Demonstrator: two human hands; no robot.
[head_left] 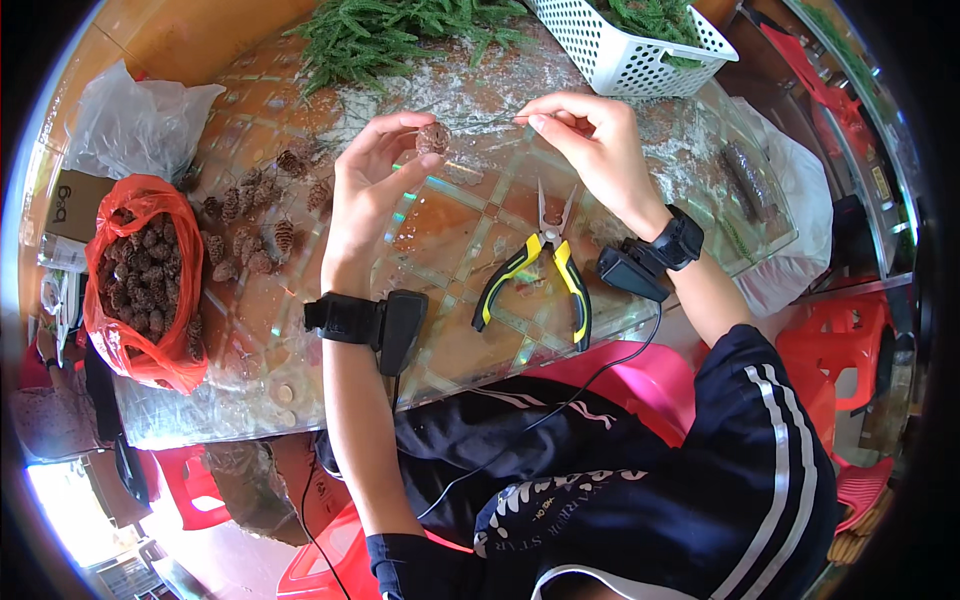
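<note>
Between the thumb and fingertips of my left hand (375,180) is a small brown pine cone (433,139), raised above the table. My right hand (590,140) is closed in a pinch on the end of a thin wire (488,121), which stretches toward the cone; whether it is fixed to the cone I cannot make out. Below my hands lie long-nose pliers (550,236) with yellow and black handles, jaws spread and pointing away from me. Loose pine cones (245,205) are scattered left of my left hand.
A red plastic bag (103,325) full of pine cones stands at the left edge, near a clear plastic bag (140,125). Green artificial sprigs (385,35) lie at the back, beside a white perforated basket (640,75). White dust covers part of the glass tabletop (440,350).
</note>
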